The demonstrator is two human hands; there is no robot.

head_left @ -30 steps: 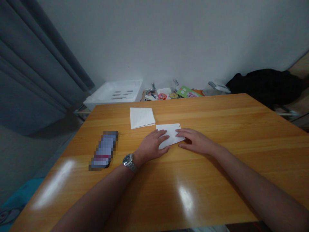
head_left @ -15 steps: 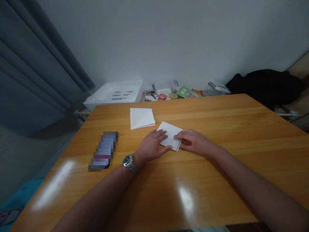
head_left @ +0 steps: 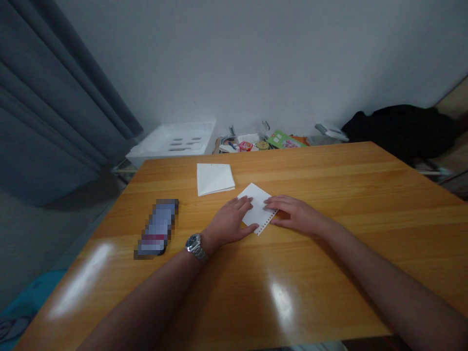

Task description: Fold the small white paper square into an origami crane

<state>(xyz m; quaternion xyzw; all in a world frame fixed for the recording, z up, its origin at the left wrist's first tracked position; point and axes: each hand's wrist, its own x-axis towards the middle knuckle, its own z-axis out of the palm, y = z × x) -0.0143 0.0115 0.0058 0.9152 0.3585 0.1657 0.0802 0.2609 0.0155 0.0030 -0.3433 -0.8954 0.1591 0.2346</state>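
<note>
A folded white sheet of notebook paper (head_left: pixel 259 207) with punched holes along one edge lies on the wooden table (head_left: pixel 329 195). My left hand (head_left: pixel 230 222), with a metal watch on its wrist, rests flat on the sheet's left part, fingers stretched out. My right hand (head_left: pixel 294 214) lies on the sheet's right edge, fingers flat and pointing left. A second folded lined sheet (head_left: pixel 214 178) lies further back, apart from both hands.
A blurred-out oblong object (head_left: pixel 158 227) lies on the table's left side. Behind the table stand a white plastic bin (head_left: pixel 175 139), a clutter of small colourful items (head_left: pixel 256 142) and a black bundle of cloth (head_left: pixel 402 127). A grey curtain (head_left: pixel 47 107) hangs at left.
The sheet under my hands has turned clockwise on the table; its holed edge went from the far right to the near right. Both hands stayed on it.
</note>
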